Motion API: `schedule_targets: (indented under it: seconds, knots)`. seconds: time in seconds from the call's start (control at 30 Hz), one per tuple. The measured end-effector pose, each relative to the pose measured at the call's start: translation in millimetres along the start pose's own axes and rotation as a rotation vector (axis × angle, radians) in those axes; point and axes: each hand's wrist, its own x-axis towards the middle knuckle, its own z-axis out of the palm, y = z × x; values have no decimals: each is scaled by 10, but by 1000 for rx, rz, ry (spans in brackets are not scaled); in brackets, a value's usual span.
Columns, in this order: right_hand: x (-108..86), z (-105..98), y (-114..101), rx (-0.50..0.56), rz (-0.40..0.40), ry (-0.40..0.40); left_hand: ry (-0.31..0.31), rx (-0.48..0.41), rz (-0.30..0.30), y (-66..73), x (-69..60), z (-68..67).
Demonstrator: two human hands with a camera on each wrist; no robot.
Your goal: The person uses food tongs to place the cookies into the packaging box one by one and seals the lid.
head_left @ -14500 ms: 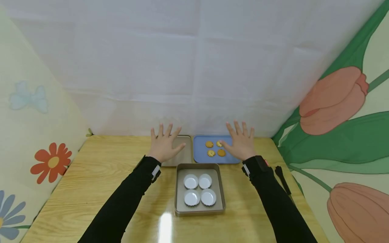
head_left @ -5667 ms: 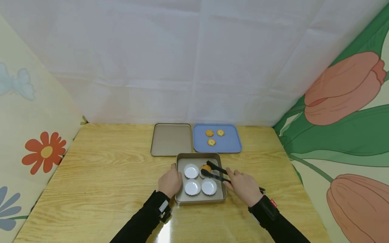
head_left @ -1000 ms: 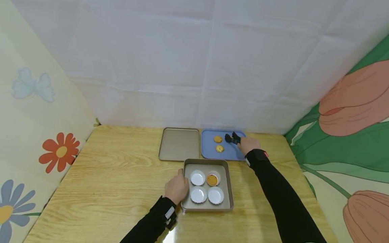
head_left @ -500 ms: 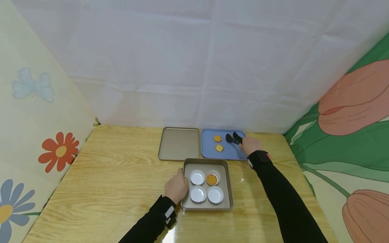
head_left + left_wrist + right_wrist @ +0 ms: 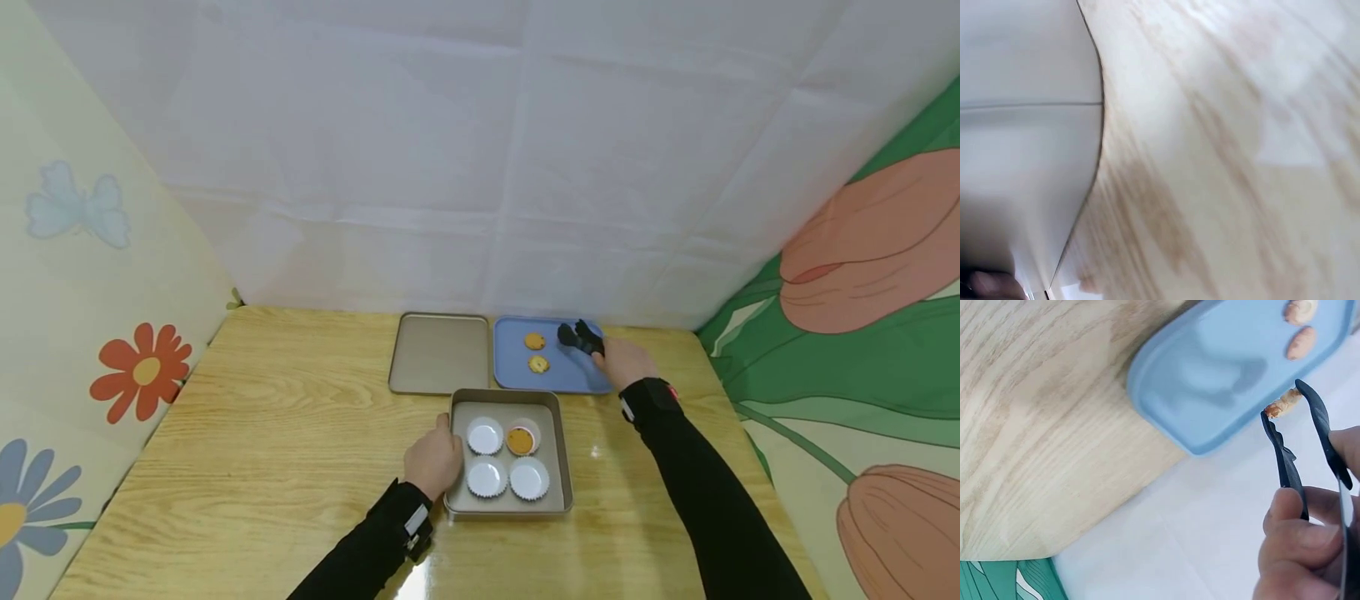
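Observation:
My right hand [image 5: 627, 363] grips black tongs [image 5: 583, 337] over the right part of the blue tray [image 5: 588, 382]. In the right wrist view the tips of the tongs [image 5: 1288, 464] pinch a cookie [image 5: 1284, 403] held above the tray's edge. Two other cookies [image 5: 535, 341] lie on the blue tray. My left hand [image 5: 434, 458] holds the left wall of the deep square pan [image 5: 566, 454]. Inside that pan stand several white cups [image 5: 487, 477]; the back right one holds a golden cookie [image 5: 520, 441]. The left wrist view shows a fingertip [image 5: 994, 284] at the pan's side.
A flat beige tray [image 5: 439, 354] lies behind the pan, left of the blue tray. The wooden table [image 5: 285, 433] ends at a white cloth [image 5: 360, 167] at the back. Printed flower panels stand at the left and right sides.
Over the last second my right hand has moved slightly right with the tongs. Since the view 5.7 seconds ago, it has gone from the pan to the blue tray. The left hand still holds the pan.

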Motion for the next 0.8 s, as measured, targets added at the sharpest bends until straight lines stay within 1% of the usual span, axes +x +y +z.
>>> schedule_targets:
  seconds: [0.1,0.23,0.33,0.53,0.67,0.8]
  knots:
    - [-86,-47,-8,24,-12,34,2,-6,3,0,1,4]
    - [-236,-102,-35,25,-80,127,10,-11,6,-2,7,8]
    - [-392,-136,-71,12,-141,201,11,-13,7,-4,11,8]
    - [-752,-177,-181,-30,-229,343,4,-22,6,-6,15,16]
    - [-978,-152,-254,-60,-261,396,-5,-28,4,-7,20,12]
    - [-1200,-118,-335,-84,-274,403,-24,-20,-3,-16,29,17]
